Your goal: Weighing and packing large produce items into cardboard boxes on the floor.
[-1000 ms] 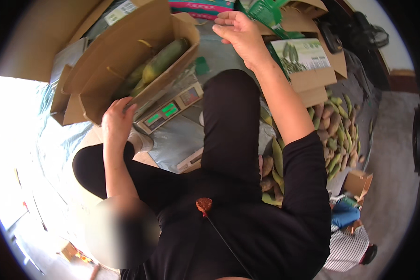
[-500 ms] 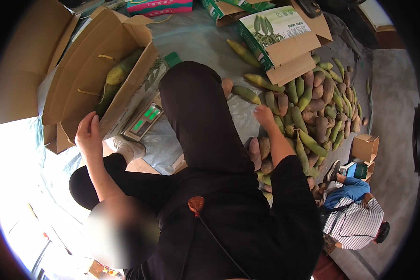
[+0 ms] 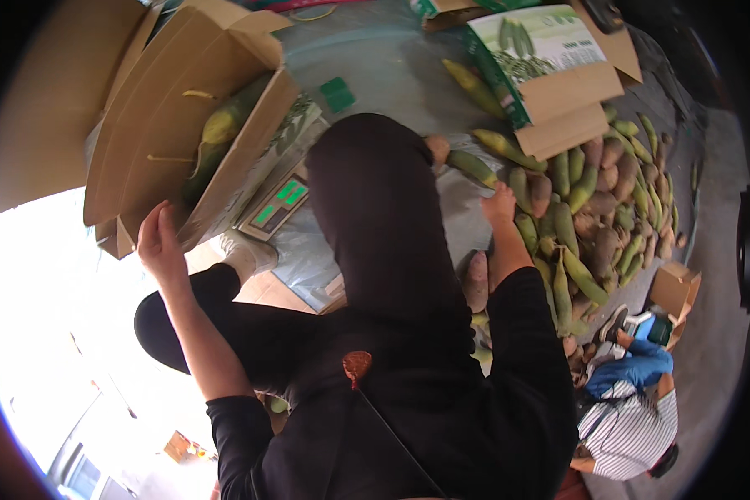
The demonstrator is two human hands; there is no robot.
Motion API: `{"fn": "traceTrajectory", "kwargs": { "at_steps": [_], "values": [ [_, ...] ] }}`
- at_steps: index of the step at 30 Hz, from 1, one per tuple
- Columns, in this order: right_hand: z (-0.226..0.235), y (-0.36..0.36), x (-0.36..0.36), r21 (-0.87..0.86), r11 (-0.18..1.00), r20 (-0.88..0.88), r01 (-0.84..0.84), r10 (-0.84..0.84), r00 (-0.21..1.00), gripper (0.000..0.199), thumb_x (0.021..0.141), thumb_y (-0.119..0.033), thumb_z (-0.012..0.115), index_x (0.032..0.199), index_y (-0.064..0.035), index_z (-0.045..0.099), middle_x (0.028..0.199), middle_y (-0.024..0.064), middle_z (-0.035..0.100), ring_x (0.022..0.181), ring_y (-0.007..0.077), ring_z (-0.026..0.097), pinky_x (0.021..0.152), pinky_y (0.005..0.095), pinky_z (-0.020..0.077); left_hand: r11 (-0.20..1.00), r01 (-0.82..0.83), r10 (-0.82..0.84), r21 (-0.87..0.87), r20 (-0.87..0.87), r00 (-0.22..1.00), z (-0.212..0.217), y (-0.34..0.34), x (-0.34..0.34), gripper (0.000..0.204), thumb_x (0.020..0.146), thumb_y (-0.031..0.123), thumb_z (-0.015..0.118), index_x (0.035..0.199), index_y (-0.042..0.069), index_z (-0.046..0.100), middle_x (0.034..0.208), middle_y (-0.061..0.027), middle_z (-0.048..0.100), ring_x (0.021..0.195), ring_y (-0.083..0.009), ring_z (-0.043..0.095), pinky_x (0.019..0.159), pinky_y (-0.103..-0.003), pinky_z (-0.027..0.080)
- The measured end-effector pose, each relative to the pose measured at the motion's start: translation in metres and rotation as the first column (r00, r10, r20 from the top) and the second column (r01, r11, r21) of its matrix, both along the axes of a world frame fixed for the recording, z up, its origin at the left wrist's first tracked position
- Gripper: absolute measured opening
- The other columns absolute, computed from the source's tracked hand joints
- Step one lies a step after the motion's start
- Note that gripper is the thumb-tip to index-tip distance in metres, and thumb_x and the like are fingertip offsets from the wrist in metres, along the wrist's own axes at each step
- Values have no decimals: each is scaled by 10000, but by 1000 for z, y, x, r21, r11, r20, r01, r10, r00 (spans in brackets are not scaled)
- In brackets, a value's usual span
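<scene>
Toward the left of the frame, the left hand is seen raised with its fingers spread loosely, resting against the lower flap edge of an open brown cardboard box; nothing is grasped in it. Inside that box, several ears of corn in green and yellow husks are seen lying along the wall. Just right of the box, partly under its corner, a digital scale with a green lit display is set on a grey sheet that covers the ground.

Right of centre, the right hand is held down at the near edge of a large heap of husked corn, its fingers laid on the cobs; whether one is actually gripped cannot be told, since the fingertips are hidden among the ears. The heap is spread across the right half of the frame. At the upper right, a printed carton with green corn pictures is seen standing behind the heap. The middle of the frame is filled by the person's black-trousered knee. At the lower right, another person in a striped shirt and blue gloves is seen holding a phone, beside a small brown box.
</scene>
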State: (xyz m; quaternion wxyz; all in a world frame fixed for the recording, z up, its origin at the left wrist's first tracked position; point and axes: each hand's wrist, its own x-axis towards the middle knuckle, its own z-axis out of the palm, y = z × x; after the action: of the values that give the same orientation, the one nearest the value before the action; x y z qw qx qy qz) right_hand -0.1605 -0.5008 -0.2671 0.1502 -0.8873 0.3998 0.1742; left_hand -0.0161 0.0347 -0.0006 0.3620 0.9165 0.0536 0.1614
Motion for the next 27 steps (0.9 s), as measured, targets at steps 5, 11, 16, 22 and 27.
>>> {"fn": "traceTrajectory", "kwargs": {
  "at_steps": [5,11,16,22,27],
  "values": [
    [5,-15,32,-140,953,-15,-267,268,963,778,692,-216,728,1352,-178,318,1363,81,378,1247,319,369,953,462,411,1000,-9,10,29,-43,999,2,-20,8,152,883,85,575,964,-15,657,894,-88,660,844,-145,621,767,-249,471],
    [23,18,71,-8,974,-289,-227,215,933,800,688,-196,721,1372,-230,307,1361,52,387,1258,289,369,959,476,404,998,-54,55,43,-25,998,6,-25,8,134,873,80,583,947,0,661,867,-74,656,819,-138,616,752,-244,467],
    [-7,16,62,-14,979,-368,-205,186,911,644,688,-276,743,1248,-198,435,1280,60,451,1203,273,434,916,506,411,998,-37,38,53,-17,999,14,-35,11,119,866,91,592,921,13,662,825,-71,645,766,-135,603,706,-247,461],
    [-6,34,40,-1,976,-289,-218,209,934,561,672,-342,752,1140,-158,502,1166,75,547,1128,285,504,863,519,433,998,-29,29,54,8,1000,22,-31,4,112,845,86,604,903,10,664,784,-95,639,717,-182,617,668,-270,471],
    [-27,-15,-3,384,916,257,119,-230,939,526,683,-343,727,1094,-96,512,1084,125,600,1029,322,566,856,487,424,1000,7,-7,19,16,1000,26,-45,17,119,846,102,605,900,14,665,786,-99,640,714,-194,616,670,-279,471]
  ]
}}
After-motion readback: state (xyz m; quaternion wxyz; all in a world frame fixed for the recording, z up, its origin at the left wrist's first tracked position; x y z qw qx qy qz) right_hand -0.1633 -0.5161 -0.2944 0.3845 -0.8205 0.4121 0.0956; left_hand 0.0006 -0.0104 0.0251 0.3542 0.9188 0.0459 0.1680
